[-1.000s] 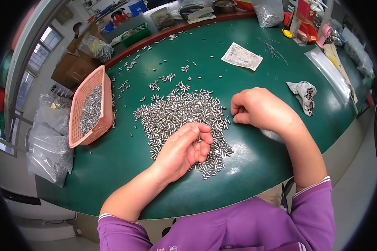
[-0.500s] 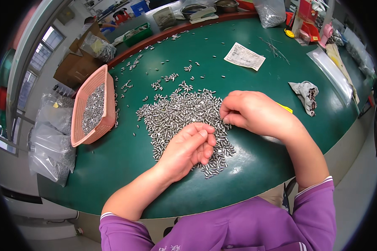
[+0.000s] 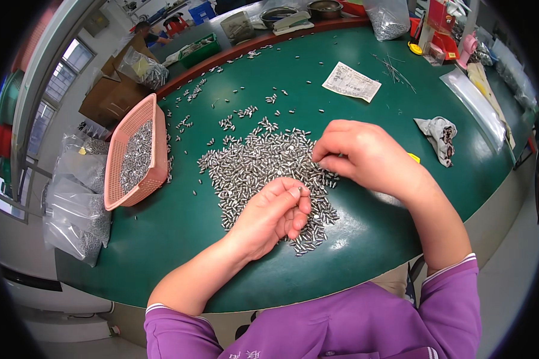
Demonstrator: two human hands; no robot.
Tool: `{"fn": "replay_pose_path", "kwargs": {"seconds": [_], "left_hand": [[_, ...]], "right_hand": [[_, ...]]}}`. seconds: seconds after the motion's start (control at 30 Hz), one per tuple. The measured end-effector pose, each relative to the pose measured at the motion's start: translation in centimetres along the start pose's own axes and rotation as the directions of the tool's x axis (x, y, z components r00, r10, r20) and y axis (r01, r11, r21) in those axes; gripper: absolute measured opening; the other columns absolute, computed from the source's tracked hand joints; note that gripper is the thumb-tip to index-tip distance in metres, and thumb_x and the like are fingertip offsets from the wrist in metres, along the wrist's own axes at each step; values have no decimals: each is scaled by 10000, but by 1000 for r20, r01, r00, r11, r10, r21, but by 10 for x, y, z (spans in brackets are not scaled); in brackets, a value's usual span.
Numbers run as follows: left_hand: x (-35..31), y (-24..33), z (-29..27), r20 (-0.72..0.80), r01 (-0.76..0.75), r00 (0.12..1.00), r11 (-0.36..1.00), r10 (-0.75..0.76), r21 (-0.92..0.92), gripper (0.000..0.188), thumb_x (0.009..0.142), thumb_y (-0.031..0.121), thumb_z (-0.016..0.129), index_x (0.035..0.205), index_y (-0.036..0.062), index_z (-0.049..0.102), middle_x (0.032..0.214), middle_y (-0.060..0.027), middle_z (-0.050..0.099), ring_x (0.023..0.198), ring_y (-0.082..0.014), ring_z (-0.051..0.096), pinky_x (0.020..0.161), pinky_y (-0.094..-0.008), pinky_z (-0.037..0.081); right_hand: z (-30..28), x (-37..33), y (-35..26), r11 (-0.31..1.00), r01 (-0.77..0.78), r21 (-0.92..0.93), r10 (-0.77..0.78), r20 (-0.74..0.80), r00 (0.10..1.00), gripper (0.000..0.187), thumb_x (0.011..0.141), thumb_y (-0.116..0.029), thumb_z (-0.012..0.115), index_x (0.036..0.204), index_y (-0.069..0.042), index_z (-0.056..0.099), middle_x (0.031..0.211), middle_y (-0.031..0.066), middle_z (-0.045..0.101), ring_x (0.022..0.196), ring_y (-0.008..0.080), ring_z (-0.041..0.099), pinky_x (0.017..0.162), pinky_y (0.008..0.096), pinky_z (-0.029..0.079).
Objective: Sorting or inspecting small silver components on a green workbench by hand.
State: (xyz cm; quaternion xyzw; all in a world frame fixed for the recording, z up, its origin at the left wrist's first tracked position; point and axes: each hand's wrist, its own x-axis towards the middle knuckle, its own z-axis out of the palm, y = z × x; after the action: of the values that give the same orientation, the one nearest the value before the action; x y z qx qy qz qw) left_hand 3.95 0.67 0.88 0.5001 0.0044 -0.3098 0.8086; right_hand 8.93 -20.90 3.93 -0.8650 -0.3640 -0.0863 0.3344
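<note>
A wide heap of small silvery metal pins (image 3: pixel 251 164), short and pointed, lies spread on the green tabletop. Over its near part, my left hand (image 3: pixel 272 212) is curled with thumb and forefinger pinched together. A tiny metal pin (image 3: pixel 300 189) shows at those fingertips. My right hand (image 3: pixel 365 155) bends down at the right edge of the heap, its thumb and forefinger closed together among the pins. Whatever sits between those fingers is hidden.
A pink plastic basket (image 3: pixel 160 152) of similar pins stands at the left, beside filled clear bags (image 3: pixel 72 203). Loose pins are scattered beyond the heap. A printed paper slip (image 3: pixel 351 82), thin wires (image 3: pixel 395 72) and a crumpled wrapper (image 3: pixel 438 137) lie toward the right.
My right hand's knuckles have risen slightly while its fingertips stay by the heap's right edge. A pin now shows at my left fingertips, where none was visible before.
</note>
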Motion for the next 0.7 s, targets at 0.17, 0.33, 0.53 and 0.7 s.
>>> {"fn": "replay_pose_path", "kwargs": {"seconds": [0.17,0.33,0.53,0.7], "left_hand": [[-2,3,1,-12,0,1000,1000,0,-6,183,1003,206,428,1030,51,520,840,-74,550,585,-118,476,455,-224,390],[-2,4,-2,34,-10,999,1000,10,-14,189,991,166,406,1080,37,513,884,-89,552,625,-133,493,503,-244,425],[-3,4,-1,39,-10,999,999,11,-33,215,947,78,401,1132,25,497,976,-96,563,725,-141,532,597,-253,469],[-3,3,-4,39,12,999,999,-11,-42,188,955,87,428,1110,23,514,954,-80,572,722,-133,533,589,-243,469]], "right_hand": [[-8,-4,7,972,-200,-124,215,130,968,128,736,-73,652,863,-61,657,845,112,630,835,295,627,746,388,506],[0,-6,13,967,-217,-130,240,199,950,166,736,-54,671,901,-70,657,865,96,618,809,276,617,723,366,499],[6,-6,20,975,-189,-117,209,189,960,159,745,-58,663,903,-79,661,862,96,617,821,279,618,729,370,498],[8,-5,21,973,-171,-157,201,199,959,133,761,-82,661,894,-79,654,864,96,615,837,281,616,736,376,498]]}}
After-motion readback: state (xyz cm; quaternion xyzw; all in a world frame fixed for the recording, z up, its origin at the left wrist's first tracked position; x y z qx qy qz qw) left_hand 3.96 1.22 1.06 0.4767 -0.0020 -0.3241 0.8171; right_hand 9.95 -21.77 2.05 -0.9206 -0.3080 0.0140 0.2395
